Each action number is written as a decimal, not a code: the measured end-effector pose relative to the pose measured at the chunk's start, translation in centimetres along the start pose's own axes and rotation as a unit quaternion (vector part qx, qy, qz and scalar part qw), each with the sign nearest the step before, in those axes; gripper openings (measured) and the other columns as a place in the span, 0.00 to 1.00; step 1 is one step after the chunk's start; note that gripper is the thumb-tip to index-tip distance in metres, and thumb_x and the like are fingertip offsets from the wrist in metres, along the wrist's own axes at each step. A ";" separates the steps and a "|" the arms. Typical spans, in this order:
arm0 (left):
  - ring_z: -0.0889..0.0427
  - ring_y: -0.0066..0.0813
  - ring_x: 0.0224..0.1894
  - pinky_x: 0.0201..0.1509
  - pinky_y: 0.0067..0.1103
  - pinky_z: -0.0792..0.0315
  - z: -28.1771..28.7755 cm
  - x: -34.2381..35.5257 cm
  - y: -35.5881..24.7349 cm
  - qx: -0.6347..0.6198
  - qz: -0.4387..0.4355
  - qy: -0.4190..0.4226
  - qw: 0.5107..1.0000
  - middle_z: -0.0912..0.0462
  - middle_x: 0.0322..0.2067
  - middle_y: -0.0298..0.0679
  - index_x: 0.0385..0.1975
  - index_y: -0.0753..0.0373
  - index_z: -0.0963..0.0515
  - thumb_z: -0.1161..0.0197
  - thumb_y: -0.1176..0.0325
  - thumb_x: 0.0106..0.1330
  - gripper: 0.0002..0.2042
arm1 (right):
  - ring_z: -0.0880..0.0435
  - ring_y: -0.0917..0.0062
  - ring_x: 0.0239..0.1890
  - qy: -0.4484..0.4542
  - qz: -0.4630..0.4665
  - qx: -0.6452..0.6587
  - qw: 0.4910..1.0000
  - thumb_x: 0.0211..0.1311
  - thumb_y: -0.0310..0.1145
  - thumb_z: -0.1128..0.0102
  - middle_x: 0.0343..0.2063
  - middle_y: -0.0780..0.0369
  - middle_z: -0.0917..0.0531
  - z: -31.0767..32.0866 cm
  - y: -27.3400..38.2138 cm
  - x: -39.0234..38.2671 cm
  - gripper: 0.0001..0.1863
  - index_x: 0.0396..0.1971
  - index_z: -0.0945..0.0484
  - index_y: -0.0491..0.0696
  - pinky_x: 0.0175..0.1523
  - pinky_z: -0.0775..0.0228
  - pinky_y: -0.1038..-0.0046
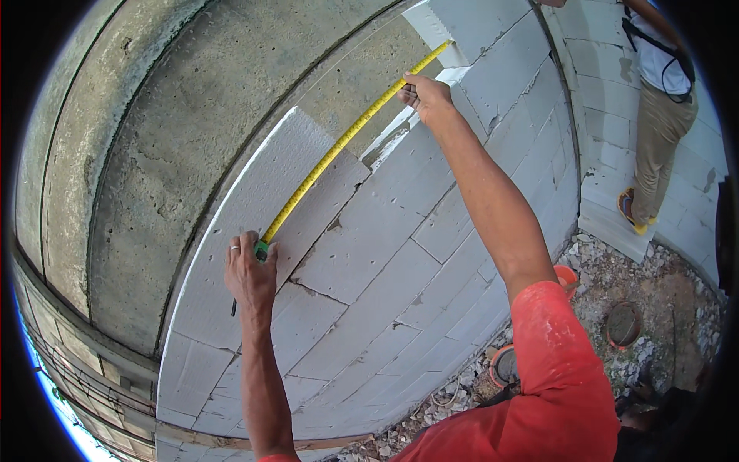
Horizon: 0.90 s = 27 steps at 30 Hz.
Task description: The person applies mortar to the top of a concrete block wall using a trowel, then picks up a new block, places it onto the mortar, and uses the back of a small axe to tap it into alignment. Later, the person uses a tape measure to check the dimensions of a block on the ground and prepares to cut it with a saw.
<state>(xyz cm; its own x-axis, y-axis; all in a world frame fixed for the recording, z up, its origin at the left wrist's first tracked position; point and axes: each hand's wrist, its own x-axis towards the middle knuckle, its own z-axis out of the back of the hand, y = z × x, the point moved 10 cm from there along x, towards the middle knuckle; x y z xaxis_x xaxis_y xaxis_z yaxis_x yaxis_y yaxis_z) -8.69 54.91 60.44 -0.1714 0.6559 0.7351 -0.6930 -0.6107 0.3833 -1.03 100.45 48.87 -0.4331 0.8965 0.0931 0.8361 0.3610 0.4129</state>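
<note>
A yellow measuring tape (332, 154) is drawn out along the top of a white block wall (400, 239). My left hand (252, 269) grips its green case, which shows only in part between thumb and fingers; a dark strap hangs below. Farther along, my right hand (426, 95) pinches the yellow blade near its far end. The blade's tip meets a raised white block (437, 29) at the far side. Between that block and the long top block (262, 177) under the tape lies a gap, with a lower ledge showing pale broken patches.
Behind the wall rises rough grey concrete (185, 100). At the right a person (663, 100) in tan trousers stands on a white block ledge. Below lie rubble (608, 308) and orange buckets (623, 323) with grey contents. A wooden strip (331, 443) runs along the wall's lower edge.
</note>
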 end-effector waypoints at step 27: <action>0.22 0.40 0.40 0.44 0.34 0.28 -0.6 0.8 -0.7 -0.004 -0.006 -0.004 1.000 0.22 0.36 0.39 0.39 0.59 0.25 0.26 0.66 0.53 0.17 | 0.22 0.76 0.20 -0.011 0.013 0.012 1.000 0.62 0.25 0.37 0.24 0.60 0.23 0.9 -0.7 1.0 0.10 0.39 0.24 0.35 0.23 0.20 0.78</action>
<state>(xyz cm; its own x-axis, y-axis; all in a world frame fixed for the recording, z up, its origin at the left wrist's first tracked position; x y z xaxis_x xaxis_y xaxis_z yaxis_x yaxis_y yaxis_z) -8.79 56.18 60.42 -0.1568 0.6601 0.7346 -0.7001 -0.5989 0.3888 -1.74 101.30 47.80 -0.4035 0.9111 0.0840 0.8555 0.3431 0.3879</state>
